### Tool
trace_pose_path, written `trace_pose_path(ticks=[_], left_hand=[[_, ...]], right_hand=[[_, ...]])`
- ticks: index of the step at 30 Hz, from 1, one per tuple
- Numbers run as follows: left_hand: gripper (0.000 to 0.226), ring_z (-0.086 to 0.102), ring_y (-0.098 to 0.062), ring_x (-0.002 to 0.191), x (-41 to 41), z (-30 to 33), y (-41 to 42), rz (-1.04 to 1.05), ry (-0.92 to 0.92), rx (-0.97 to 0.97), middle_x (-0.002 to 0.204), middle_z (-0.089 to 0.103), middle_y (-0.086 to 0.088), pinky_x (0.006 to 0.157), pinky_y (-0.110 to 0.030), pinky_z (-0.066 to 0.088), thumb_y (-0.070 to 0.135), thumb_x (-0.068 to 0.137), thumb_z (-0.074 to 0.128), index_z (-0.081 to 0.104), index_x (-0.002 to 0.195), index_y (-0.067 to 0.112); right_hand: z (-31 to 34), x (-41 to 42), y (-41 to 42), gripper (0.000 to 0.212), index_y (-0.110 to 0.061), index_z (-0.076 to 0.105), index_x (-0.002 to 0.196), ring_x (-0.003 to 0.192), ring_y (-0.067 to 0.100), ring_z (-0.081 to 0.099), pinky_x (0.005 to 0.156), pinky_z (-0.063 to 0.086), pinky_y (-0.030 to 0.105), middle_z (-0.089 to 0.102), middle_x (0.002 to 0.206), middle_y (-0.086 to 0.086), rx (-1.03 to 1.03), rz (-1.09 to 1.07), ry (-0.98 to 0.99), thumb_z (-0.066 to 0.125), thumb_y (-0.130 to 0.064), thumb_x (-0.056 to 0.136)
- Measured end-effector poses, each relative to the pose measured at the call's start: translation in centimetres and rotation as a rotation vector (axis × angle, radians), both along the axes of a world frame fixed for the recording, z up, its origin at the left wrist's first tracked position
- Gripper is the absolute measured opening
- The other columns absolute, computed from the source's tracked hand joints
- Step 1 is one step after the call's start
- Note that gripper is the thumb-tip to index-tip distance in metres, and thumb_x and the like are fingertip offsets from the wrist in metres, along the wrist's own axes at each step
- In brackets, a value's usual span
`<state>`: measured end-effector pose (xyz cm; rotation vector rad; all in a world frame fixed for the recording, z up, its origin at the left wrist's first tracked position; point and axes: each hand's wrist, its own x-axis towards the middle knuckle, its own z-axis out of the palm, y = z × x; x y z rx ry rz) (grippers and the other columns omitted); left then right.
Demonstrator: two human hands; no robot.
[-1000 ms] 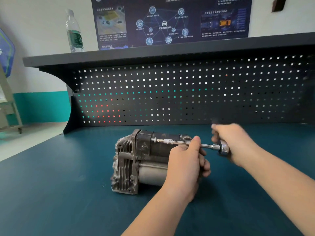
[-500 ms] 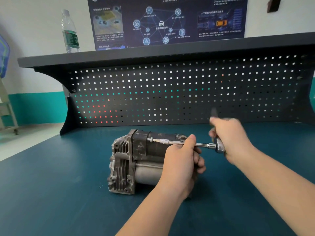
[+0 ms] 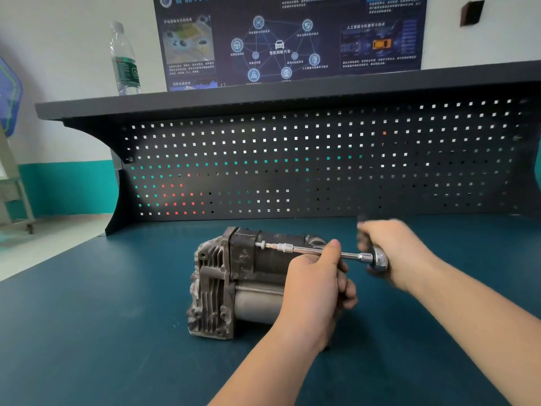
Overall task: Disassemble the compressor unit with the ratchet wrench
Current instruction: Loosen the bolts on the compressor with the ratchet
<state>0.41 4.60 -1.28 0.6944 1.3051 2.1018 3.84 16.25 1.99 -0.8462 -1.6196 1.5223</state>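
Teal matting covered the bench (image 3: 87, 332), across which two bare forearms reached from the near edge. Left hand (image 3: 314, 284): fingers curled about the rear of the compressor (image 3: 234, 285) and thumb raised against the extension bar (image 3: 310, 249), steadying both. Compressor: a grey, grimy metal unit lying on its side on the mat near the bench's middle, its finned cast end facing left, a dark block above and a pale cylinder below. Extension bar: a slim chrome shaft running nearly level across the top of the unit, its left tip seated on a fastener at the dark block, its right end joined to the ratchet (image 3: 379, 259). Right hand (image 3: 398, 253): closed round the ratchet's handle just behind the chrome head, held to the right of the unit and clear of the mat; the hand and handle were blurred, so the finger placement could not be read exactly. Behind the unit stood a black pegboard (image 3: 322, 162) with rows of small square holes, capped by a dark shelf (image 3: 292, 92). On the shelf's left end stood an upright clear bottle (image 3: 124, 60) with a green label. Farthest back, a dark blue poster (image 3: 292, 39) with a network diagram hung on the pale wall.
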Motion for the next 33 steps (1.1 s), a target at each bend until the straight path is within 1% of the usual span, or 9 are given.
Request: trace_pose_path(ticks=[2,8,10,13,16,20,25,29,33], left_hand=[[0.038,0.036,-0.012,0.030,0.0,-0.1,0.0,-0.002,-0.001,-0.003,0.034,0.031,0.003,0.036,-0.013,0.027,0.023,0.096,0.049,0.043,0.062,0.008],[0.039,0.037,-0.012,0.031,0.1,0.0,0.0,-0.017,-0.011,0.006,0.035,0.031,0.003,0.036,-0.015,0.029,0.028,0.093,0.055,0.044,0.060,0.011],[0.037,0.036,-0.011,0.032,0.0,0.1,-0.1,-0.020,-0.019,0.018,0.035,0.031,0.004,0.036,-0.014,0.028,0.024,0.094,0.055,0.044,0.061,0.010],[0.036,0.035,-0.011,0.031,-0.1,0.0,0.0,-0.011,-0.015,0.025,0.035,0.030,0.003,0.036,-0.014,0.027,0.020,0.095,0.053,0.043,0.062,0.008],[0.037,0.036,-0.012,0.030,0.0,-0.2,0.0,-0.009,-0.023,0.018,0.034,0.031,0.002,0.036,-0.014,0.027,0.021,0.095,0.052,0.044,0.062,0.008],[0.037,0.037,-0.012,0.031,0.2,-0.1,0.0,-0.010,-0.032,0.016,0.035,0.032,0.002,0.036,-0.014,0.028,0.027,0.094,0.054,0.045,0.064,0.009],[0.039,0.037,-0.012,0.032,0.2,0.3,-0.2,-0.008,-0.009,0.013,0.036,0.032,0.003,0.036,-0.015,0.030,0.031,0.094,0.055,0.044,0.063,0.010],[0.037,0.036,-0.010,0.031,0.2,0.4,-0.2,-0.002,-0.035,0.014,0.035,0.031,0.003,0.036,-0.014,0.029,0.022,0.096,0.052,0.044,0.062,0.008],[0.039,0.036,-0.012,0.030,0.3,0.2,-0.2,0.018,-0.006,-0.020,0.034,0.031,0.002,0.036,-0.014,0.028,0.024,0.096,0.050,0.044,0.061,0.008]], right_hand=[[0.0,0.1,-0.1,0.020,-0.010,0.051,0.075,0.045,0.014,0.039,0.041,0.032,0.019,0.049,0.055,0.001,-0.030,0.002,-0.001,0.050,-0.017,0.094],[0.1,1.9,-1.8,0.047,0.008,0.044,0.129,0.050,0.011,0.044,0.054,0.040,0.013,0.048,0.062,0.000,1.211,-0.162,0.558,0.038,-0.028,0.100],[0.0,1.7,-1.8,0.039,-0.001,0.048,0.127,0.049,0.011,0.043,0.052,0.038,0.014,0.046,0.060,0.001,1.097,-0.177,0.511,0.039,-0.028,0.100],[0.5,0.9,-1.1,0.020,-0.006,0.055,0.088,0.037,0.007,0.039,0.036,0.032,0.017,0.048,0.054,0.003,0.511,-0.167,0.152,0.044,-0.021,0.096],[0.6,0.4,-0.2,0.015,-0.006,0.054,0.081,0.046,0.017,0.044,0.043,0.032,0.021,0.052,0.060,0.006,0.001,-0.004,-0.158,0.047,-0.014,0.092],[0.4,0.7,-0.2,0.023,-0.012,0.051,0.074,0.049,0.018,0.043,0.046,0.034,0.025,0.050,0.054,0.004,0.498,-0.176,0.052,0.046,-0.022,0.094],[0.1,2.0,-1.8,0.046,0.008,0.042,0.128,0.048,0.013,0.046,0.053,0.041,0.017,0.052,0.066,0.003,1.219,-0.230,0.498,0.037,-0.026,0.099],[0.4,1.3,-1.4,0.020,-0.014,0.051,0.096,0.051,0.018,0.046,0.048,0.040,0.030,0.050,0.059,0.004,0.800,-0.207,0.253,0.038,-0.030,0.097],[1.0,0.6,-0.1,0.024,-0.003,0.053,0.074,0.047,0.021,0.043,0.046,0.030,0.026,0.052,0.055,0.005,0.331,-0.074,-0.257,0.046,-0.017,0.093]])
